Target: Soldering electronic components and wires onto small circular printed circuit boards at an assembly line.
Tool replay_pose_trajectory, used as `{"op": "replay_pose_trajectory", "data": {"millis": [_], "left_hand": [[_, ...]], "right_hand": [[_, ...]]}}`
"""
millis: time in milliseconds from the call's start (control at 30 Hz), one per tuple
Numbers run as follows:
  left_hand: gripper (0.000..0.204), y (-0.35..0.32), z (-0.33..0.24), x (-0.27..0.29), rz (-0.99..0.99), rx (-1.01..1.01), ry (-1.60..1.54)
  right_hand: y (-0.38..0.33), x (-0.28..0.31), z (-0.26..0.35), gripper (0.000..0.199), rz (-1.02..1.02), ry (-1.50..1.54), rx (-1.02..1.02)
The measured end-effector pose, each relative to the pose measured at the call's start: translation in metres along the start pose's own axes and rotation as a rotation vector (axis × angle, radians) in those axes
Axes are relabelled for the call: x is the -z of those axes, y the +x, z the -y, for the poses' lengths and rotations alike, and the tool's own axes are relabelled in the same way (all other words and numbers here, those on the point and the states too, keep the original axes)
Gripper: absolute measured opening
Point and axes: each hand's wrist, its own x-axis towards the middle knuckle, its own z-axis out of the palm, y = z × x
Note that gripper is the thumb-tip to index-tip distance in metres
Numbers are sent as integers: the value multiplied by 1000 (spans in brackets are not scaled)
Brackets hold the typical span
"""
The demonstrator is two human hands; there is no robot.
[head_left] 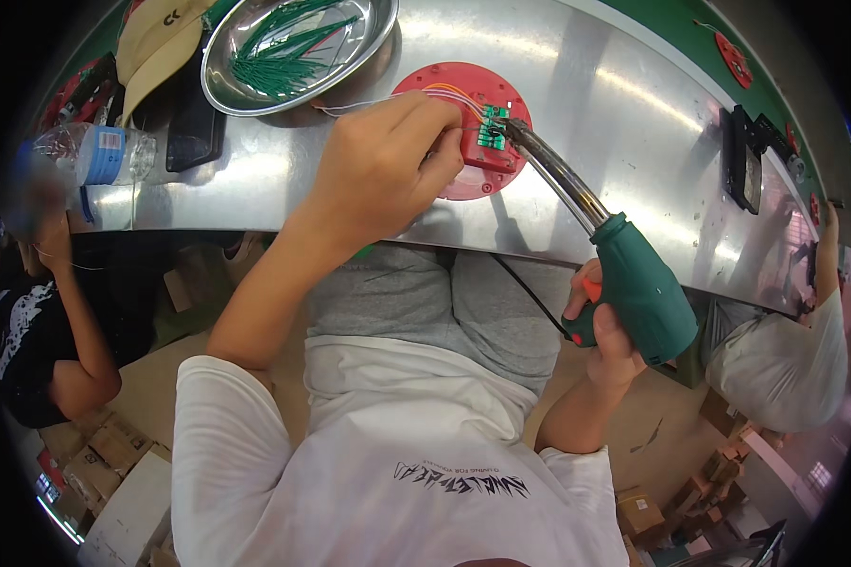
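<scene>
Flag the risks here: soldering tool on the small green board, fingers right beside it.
1. The left hand pinches thin wires at the green circuit board, right beside the soldering tool tip: a small slip could burn fingertips.
2. The tip could scorch wire insulation or the red disc beneath.
3. The right hand grips far back from the tip, so wobble may smear the joint.
</scene>
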Motion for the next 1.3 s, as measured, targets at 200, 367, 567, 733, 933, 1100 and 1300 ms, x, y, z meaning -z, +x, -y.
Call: {"op": "replay_pose_trajectory", "data": {"millis": [200, 367, 567, 733, 933, 1100, 1300], "left_hand": [[11, -1, 0, 0, -5, -19, 34], [10, -2, 1, -1, -8, -24, 41], [10, -2, 1, -1, -11, -36, 49], [10, -1, -1, -1, -10, -11, 35], [11, -3, 1, 0, 16, -13, 59], [11, -4, 2, -4, -44, -48, 83], [15, -1, 7, -2, -261, -235, 141]], "right_hand": [[-3, -2, 1, 39, 2, -52, -20], [-3, -1, 7, 37, -31, 48, -138], [1, -3, 4, 40, -38, 56, -57], [2, 3, 5, 52, -47, 0, 103], [-2, 7, 1, 58, -17, -116, 133], [-3, 7, 2, 60, 3, -115, 133], [-2, 6, 3, 60, -11, -148, 148]]}}
